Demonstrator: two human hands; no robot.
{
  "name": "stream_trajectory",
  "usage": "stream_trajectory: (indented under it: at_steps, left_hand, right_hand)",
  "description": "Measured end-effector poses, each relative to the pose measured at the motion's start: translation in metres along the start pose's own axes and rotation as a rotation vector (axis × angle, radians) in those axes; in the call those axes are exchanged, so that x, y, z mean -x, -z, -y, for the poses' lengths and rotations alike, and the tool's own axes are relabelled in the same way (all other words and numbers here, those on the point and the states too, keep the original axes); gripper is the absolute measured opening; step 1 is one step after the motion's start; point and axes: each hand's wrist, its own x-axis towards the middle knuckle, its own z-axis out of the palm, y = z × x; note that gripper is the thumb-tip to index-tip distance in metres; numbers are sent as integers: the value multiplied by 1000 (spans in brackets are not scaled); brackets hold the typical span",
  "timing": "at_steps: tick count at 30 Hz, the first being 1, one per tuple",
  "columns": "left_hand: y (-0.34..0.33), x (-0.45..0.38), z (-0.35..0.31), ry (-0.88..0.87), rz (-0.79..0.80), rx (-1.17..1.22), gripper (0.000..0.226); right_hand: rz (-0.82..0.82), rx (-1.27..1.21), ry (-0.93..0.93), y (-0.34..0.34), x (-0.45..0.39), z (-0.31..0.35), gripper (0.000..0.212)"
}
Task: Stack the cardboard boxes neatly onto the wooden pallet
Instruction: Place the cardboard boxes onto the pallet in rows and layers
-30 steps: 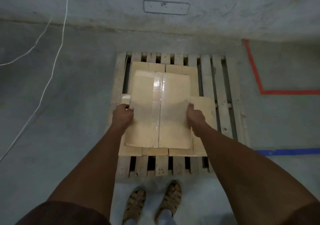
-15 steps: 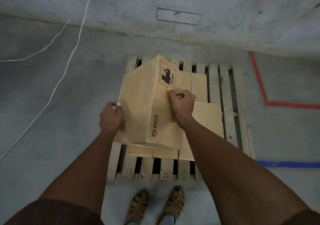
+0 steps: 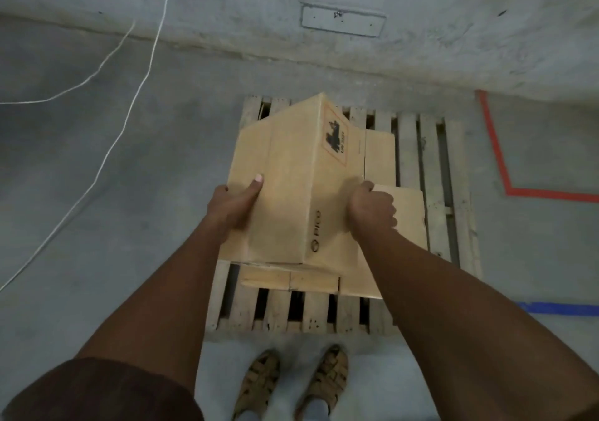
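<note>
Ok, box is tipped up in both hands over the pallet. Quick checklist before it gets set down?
1. Left hand on the held box: ok, thumb on top of the box, fingers hidden.
2. Right hand on its right face: ok, fingers curled against it.
3. Box level: not ok, tilted, one edge up.
4. Lower boxes lying flat on the pallet: ok.
5. Box squared with the layer below: not ok, overhangs left.
6. Feet off the pallet: ok.

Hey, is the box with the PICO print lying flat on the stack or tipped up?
Tipped up. The PICO box shows two faces meeting at a raised edge, held by the left hand and right hand.
</note>
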Motion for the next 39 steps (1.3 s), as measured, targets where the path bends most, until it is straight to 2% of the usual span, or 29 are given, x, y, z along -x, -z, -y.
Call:
stream_trajectory:
  at_steps: [3,6,8,9,11,14,16,17,19,20,22,23,25,27,29,31,34,37,39]
  left_hand:
    - [-16,-1,-2,-45,28,12,125]
    - [-43,8,-10,-75,76,38,106]
    - [-64,18,-18,-119,91,44,98]
    - [-72,24,-23,-151,90,26,96]
    - [-86,31,-33,-204,71,-62,95]
    - [-102,38,-67,-310,149,-222,84]
    - [-113,41,-95,-369,265,-379,92]
    - [-118,41,-106,-379,309,-482,100]
    - [-128,39,-118,-359,329,-663,110]
    - [-132,38,-118,-340,299,-729,109]
    - [-136,42,-111,-319,159,-811,95]
    - [-138,48,-104,-284,53,-812,88]
    - [-140,52,-84,-77,-123,-666,90]
    - [-139,51,-65,144,-186,-376,99]
    - [-140,49,-50,187,-212,-152,97]
    - [-140,54,-44,70,-272,-146,88]
    - [-135,54,-50,-199,-336,-215,83]
    - [-118,38,-70,-587,-198,-236,82]
    - [-110,27,-88,-742,-174,-345,81]
  right_hand:
    - [85,-162,-88,11,-13,4,64]
    - [316,-279,-172,15,-35,2,100]
    - [393,-266,-155,6,-69,-17,124]
    - [406,-248,-163,7,-78,-24,129]
    - [373,-235,-203,25,-66,-25,124]
    - [294,-164,-210,48,-46,-18,88]
    - [293,-88,-188,48,-43,-20,71]
    - [271,-99,-226,44,-40,-21,74]
    - [305,-256,-330,47,-32,-16,94]
    - [321,-228,-396,52,-25,-13,100]
    - [193,-93,-405,52,-18,-6,104]
    - [109,-11,-341,54,-21,-6,102]
    - [20,68,-133,60,-43,-10,90]
    - [41,185,70,69,-69,-14,78]
    - [92,281,165,73,-85,-16,72]
    - [73,364,161,72,-92,-21,75]
    - [81,425,-16,63,-79,-30,87]
    - [167,417,-192,54,-65,-35,89]
    - [131,467,-140,51,-57,-29,84]
